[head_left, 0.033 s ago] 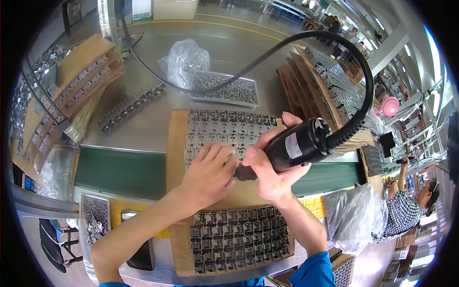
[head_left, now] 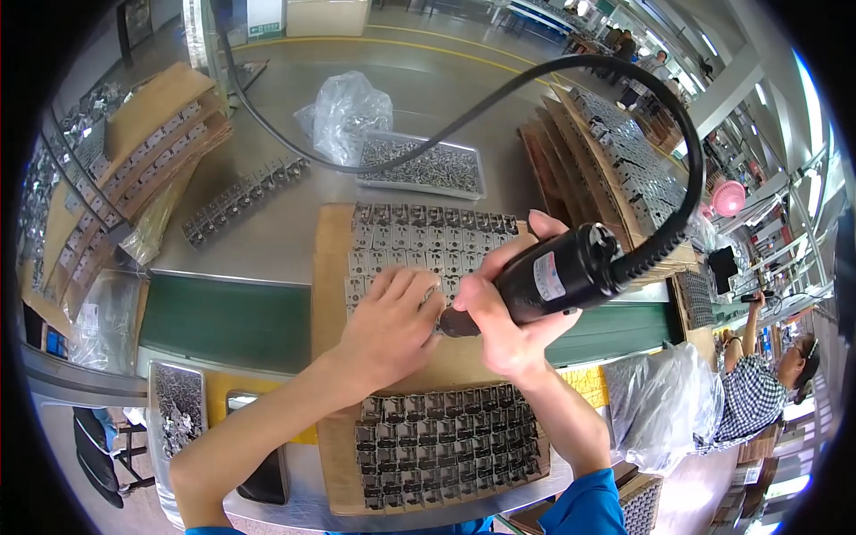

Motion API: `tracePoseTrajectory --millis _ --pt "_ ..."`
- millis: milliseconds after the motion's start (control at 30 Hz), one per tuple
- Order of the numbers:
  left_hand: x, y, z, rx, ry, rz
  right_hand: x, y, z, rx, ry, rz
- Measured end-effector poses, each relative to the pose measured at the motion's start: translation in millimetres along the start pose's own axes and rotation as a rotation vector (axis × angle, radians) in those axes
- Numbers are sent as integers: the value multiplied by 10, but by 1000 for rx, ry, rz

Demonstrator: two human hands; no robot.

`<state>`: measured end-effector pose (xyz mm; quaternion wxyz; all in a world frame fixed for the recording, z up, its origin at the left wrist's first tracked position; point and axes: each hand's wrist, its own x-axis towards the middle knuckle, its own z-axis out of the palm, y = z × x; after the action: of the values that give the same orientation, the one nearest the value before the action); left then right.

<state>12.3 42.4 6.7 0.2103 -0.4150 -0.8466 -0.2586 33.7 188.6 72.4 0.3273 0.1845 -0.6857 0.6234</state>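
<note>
Near-zero delta: cable loop [head_left: 695, 165] bulges slightly further right, hands basically unmoved. Right hand [head_left: 510, 337] wrapped around black corded tool [head_left: 575, 275], nose by the left fingertips. Left hand [head_left: 385, 332] curled over metal parts [head_left: 415, 239] on cardboard [head_left: 328, 267]; can't tell its grip. Likely same spot being worked.

From my end of the feed, I cannot make out any wording. I see a white label [head_left: 548, 275] with fine print and a reddish mark on the body of the black power tool [head_left: 581, 260]. At the upper left, a green-and-white sign [head_left: 265, 29] sits low on a white panel [head_left: 265, 11]. A pale patch [head_left: 87, 318] on the clear plastic bag [head_left: 114, 314] at left may be a label, but the view there is too soft to be sure.
</note>
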Motion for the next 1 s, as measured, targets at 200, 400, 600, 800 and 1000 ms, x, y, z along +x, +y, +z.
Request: tracePoseTrajectory --millis 200,400,600,800,1000 --pt "9 10 20 -3 -18 -22 59 -8 6 -73 -76 -80" --pt "-5 24 2 -3 -5 -17 92 5 52 14 -9 15" --pt "8 2 10 -28 -8 -11 123 37 80 60 -34 7" --pt "24 54 -44 20 -25 -13 122 -6 54 65 7 37" --pt "25 31 -20 -50 -65 -41 98 72 18 61 -2 -5"
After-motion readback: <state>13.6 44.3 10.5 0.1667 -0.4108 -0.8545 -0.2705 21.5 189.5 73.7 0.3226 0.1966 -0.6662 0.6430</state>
